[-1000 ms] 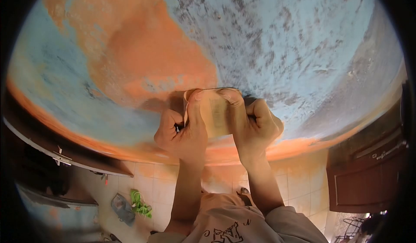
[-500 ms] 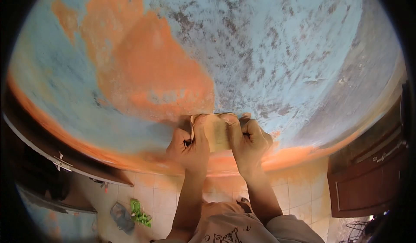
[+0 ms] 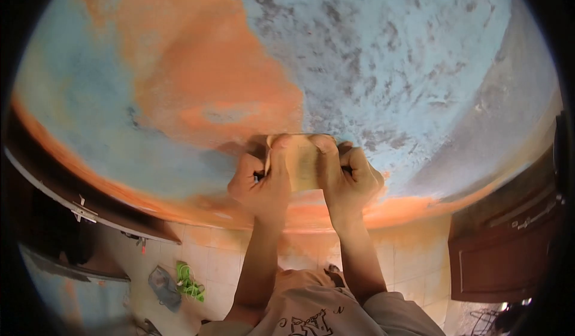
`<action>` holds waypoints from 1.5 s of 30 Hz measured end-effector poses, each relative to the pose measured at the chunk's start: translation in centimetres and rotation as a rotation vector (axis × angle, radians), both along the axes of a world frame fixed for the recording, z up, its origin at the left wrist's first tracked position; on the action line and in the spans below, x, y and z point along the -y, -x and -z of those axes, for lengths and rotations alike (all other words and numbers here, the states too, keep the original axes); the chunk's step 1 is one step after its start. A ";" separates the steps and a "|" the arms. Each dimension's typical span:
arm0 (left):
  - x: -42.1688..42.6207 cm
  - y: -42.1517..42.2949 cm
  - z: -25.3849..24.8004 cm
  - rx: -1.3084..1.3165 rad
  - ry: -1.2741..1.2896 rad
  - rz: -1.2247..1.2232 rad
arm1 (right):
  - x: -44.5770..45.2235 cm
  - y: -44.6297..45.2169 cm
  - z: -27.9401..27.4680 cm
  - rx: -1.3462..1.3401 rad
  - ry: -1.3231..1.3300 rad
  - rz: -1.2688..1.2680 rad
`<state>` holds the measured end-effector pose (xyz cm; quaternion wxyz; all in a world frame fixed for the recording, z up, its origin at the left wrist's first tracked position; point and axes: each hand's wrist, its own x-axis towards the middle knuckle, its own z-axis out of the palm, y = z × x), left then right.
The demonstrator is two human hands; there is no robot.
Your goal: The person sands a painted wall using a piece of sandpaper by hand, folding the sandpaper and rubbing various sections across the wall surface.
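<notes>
Both hands grip a tan, paper-like sheet (image 3: pixel 305 167) by its two sides and press it against a wall (image 3: pixel 371 54) painted blue and orange, with dark patches. My left hand (image 3: pixel 263 183) is closed on the sheet's left side, thumb on its face and fingers curled. On the right side my right hand (image 3: pixel 347 180) holds it the same way. The sheet's upper edge touches the wall where the orange patch (image 3: pixel 221 72) meets the mottled blue. Whatever lies behind the sheet is hidden.
Below the wall is a tiled floor (image 3: pixel 209 264) with a grey bag (image 3: pixel 165 288) and a bright green object (image 3: pixel 189 282). A dark red-brown door (image 3: pixel 503 267) stands at the right, and a dark door with a metal bolt (image 3: pixel 82 211) at the left.
Both hands and the sheet moved down in view between the first two frames, then back up partway now. The grip stays the same, and the camera view has shifted slightly.
</notes>
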<state>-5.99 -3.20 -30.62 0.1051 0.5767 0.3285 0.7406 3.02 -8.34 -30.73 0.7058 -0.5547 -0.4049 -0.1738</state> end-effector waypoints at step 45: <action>-1.3 1.6 1.8 0.012 -0.071 -0.041 | -1.6 4.8 3.8 -0.112 -0.051 -0.127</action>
